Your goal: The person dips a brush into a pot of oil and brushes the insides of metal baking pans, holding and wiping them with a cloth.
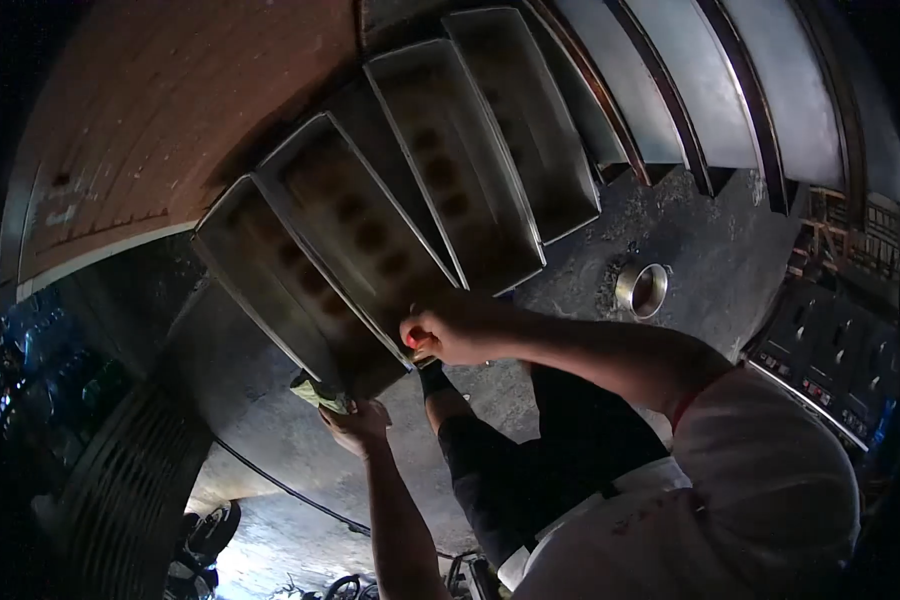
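Note:
Several long, open metal trays with dark brown stains stand side by side in front of me. The nearest one is the left tray [260,275]; beside it is a second tray [340,200]. My left hand [360,425] is closed on a crumpled, pale greenish cloth [322,394] at the near end of the left tray. Close to the near corner of the second tray, my right hand [445,335] is closed round a small object with a red part [411,341]; the rest of that object is mostly hidden by the fingers.
A round metal pot [642,290] stands on the floor to the right. Farther right are a dark case [820,350] and wooden crates [855,235]. A black cable [290,490] crosses the floor at lower left, near a slatted metal panel [130,490].

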Tool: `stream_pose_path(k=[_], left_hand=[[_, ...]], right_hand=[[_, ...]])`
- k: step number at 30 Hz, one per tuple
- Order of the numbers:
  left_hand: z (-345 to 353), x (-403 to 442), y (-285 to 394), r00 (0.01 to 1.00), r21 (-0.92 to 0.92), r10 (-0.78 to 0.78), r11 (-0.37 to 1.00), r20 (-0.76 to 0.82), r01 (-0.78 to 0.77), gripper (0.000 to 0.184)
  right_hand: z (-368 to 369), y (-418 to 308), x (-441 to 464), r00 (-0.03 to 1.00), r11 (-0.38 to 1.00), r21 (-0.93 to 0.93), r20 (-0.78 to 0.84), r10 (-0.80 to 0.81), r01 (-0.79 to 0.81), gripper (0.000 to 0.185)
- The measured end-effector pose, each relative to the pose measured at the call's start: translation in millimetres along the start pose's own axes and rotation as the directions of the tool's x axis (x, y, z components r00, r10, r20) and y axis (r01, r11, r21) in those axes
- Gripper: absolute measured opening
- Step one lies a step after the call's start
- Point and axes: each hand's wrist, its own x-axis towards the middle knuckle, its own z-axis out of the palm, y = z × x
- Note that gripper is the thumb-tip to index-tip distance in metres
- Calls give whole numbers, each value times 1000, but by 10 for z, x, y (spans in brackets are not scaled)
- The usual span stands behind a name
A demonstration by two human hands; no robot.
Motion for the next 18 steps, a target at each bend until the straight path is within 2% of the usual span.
stream_pose_path(k=[2,4,5,6,7,8,10,11,13,14,16,17,18], left_hand=[[-18,-3,15,1000,-36,-9,999,14,10,58],[-64,17,138,999,-154,32,988,20,-28,62],[-79,2,129,999,-138,37,990,31,-33,62],[-152,-11,93,999,-65,47,997,24,-45,62],[-103,24,134,998,-23,63,998,1,-63,62],[-7,60,61,997,-31,79,996,4,-79,62],[48,105,-161,994,-159,20,987,105,-3,61],[5,141,-60,990,-200,7,979,140,21,61],[-99,94,81,979,-117,196,975,46,-190,60],[-146,70,28,978,-107,198,976,59,-191,60],[-132,85,48,982,8,159,987,107,-161,62],[-113,109,107,982,-5,162,987,95,-163,62],[-125,131,161,978,-31,191,982,90,-188,63]], right_hand=[[278,255,-72,999,964,-262,22,-44,48,11],[362,374,-98,998,959,-277,3,-65,63,12],[242,68,-179,983,994,-92,-177,43,-60,12],[273,-131,-250,925,978,130,-326,195,-161,13],[423,-153,-263,809,962,261,-580,91,79,13],[634,-60,-197,667,953,219,-744,25,208,15],[871,221,-28,798,915,401,-542,264,-30,14],[779,107,36,786,914,404,-557,268,-25,14],[714,-109,143,555,883,379,-813,176,275,12],[796,-77,222,555,880,392,-810,192,267,12],[794,117,449,617,932,295,-779,109,208,12],[728,166,569,670,880,470,-676,305,73,14],[551,-17,626,669,883,462,-683,295,82,14]])
